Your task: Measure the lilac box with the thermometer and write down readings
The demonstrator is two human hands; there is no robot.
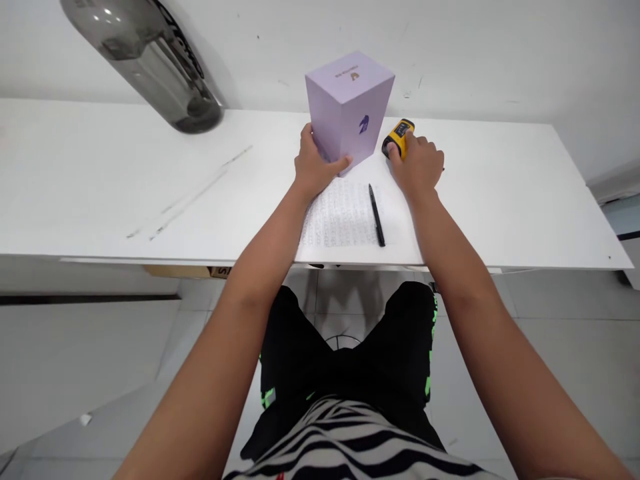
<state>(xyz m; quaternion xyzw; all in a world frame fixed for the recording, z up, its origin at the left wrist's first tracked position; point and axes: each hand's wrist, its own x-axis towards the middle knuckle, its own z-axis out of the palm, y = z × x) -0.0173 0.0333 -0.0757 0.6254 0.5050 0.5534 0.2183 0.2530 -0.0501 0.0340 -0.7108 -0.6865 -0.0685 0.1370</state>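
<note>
A lavender box (367,120) with a purple mark on its side stands upright at the back of the white desk. My left hand (317,160) grips its lower left part, the thumb lying across the near corner. To the right of the box, my right hand (419,160) is closed around a small yellow and black device (399,137) with a dark display, probably a measuring tool. Between my forearms lies a sheet of paper (337,217) covered in small writing. A black pen (377,217) rests on its right side.
A large grey translucent bottle (165,73) stands at the back left against the wall. Dark streaks mark the desk (90,180) on the left. My legs are below the desk's front edge, and a brown carton (175,271) shows under it.
</note>
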